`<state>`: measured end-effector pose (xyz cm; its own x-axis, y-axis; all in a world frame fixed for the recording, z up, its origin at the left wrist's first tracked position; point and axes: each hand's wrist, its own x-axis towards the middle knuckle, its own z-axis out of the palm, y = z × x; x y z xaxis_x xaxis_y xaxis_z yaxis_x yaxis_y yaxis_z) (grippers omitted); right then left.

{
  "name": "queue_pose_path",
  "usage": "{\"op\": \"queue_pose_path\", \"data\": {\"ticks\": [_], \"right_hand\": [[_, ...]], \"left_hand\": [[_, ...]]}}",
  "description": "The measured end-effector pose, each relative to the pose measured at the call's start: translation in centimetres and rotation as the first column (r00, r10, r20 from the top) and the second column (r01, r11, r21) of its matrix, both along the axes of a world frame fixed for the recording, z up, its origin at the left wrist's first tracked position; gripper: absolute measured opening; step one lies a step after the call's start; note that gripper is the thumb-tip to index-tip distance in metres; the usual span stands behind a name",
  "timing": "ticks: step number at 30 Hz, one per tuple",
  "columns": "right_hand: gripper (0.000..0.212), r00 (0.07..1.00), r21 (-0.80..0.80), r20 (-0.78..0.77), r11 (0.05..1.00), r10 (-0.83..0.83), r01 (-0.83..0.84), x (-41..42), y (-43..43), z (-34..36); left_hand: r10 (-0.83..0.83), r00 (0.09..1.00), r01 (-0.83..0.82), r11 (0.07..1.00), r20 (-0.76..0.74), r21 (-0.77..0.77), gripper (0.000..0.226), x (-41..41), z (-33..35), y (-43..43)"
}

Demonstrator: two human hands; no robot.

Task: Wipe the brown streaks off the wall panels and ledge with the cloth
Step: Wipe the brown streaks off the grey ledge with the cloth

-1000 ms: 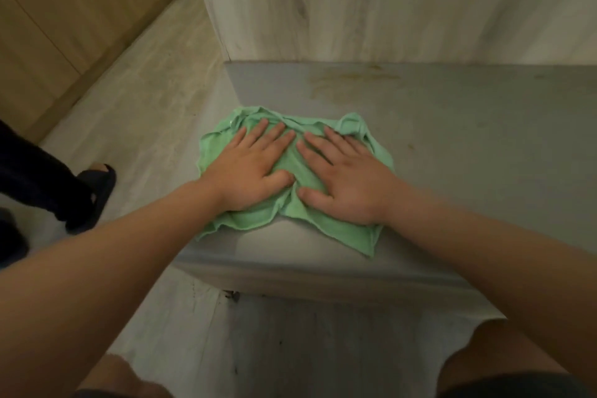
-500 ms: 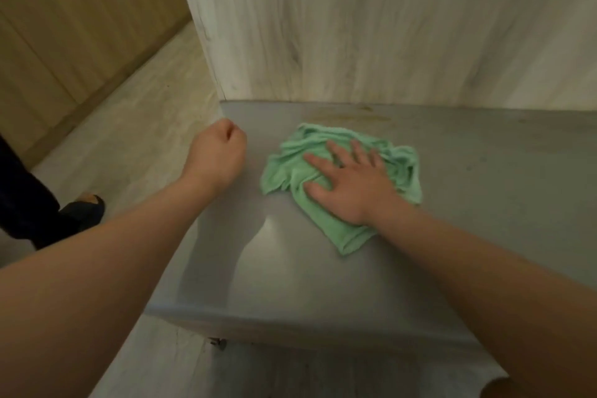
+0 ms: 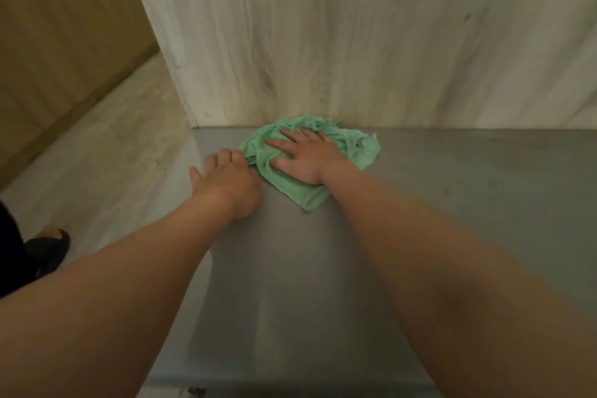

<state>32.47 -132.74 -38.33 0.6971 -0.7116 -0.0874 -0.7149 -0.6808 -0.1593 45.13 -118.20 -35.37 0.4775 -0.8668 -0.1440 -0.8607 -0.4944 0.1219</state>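
Two bare hands are out over a grey ledge (image 3: 323,268), both arms reaching fwd from the bottom of the view. R hand (image 3: 307,156) lies flat, fingers spread, palm pressing down on a crumpled green cloth (image 3: 358,148); it presses rather than grips, w/ no fabric pinched between the fingers. Cloth sits at the far edge of the ledge, bunched right up against the base of the pale wood-grain wall panel (image 3: 355,42), its far folds touching the corner where panel meets ledge; one flap trails toward the camera past the R wrist. L hand (image 3: 227,181) rests on the ledge just beside the cloth's left edge, near the ledge's left end, fingers curled loosely under, thumb out to the left; its knuckles are at the cloth's fringe, but whether it holds any fabric can't be told. Ledge surface looks dull grey w/ a faint sheen toward the near edge; no brown marks can be made out around the cloth, and whatever is under it is hidden. Left of the ledge is a pale floor (image 3: 97,155) running to a tan wooden wall (image 3: 48,58). At the far left edge, a dark sandal (image 3: 51,245) w/ a foot in it stands on the floor, well apart from the ledge.
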Motion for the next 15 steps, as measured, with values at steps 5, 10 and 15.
{"op": "queue_pose_path", "data": {"ticks": [5, 10, 15], "right_hand": [[0.077, 0.917, 0.001, 0.006, 0.917, -0.398, 0.398, -5.6, -1.8, -0.1], [0.083, 0.7, -0.044, 0.04, 0.699, -0.713, 0.714, -5.2, -1.9, -0.6], [0.082, 0.876, -0.064, -0.021, 0.875, -0.482, 0.48, -2.5, -1.7, -0.8]], "left_hand": [[-0.13, 0.991, 0.128, 0.987, -0.018, -0.098, 0.058, -1.9, -1.4, -1.9], [-0.161, 0.986, 0.165, 0.964, 0.035, -0.209, 0.053, -2.5, -4.7, -2.1], [-0.158, 0.987, 0.162, 0.963, 0.038, -0.215, 0.055, -2.3, -5.4, -2.4]]}}
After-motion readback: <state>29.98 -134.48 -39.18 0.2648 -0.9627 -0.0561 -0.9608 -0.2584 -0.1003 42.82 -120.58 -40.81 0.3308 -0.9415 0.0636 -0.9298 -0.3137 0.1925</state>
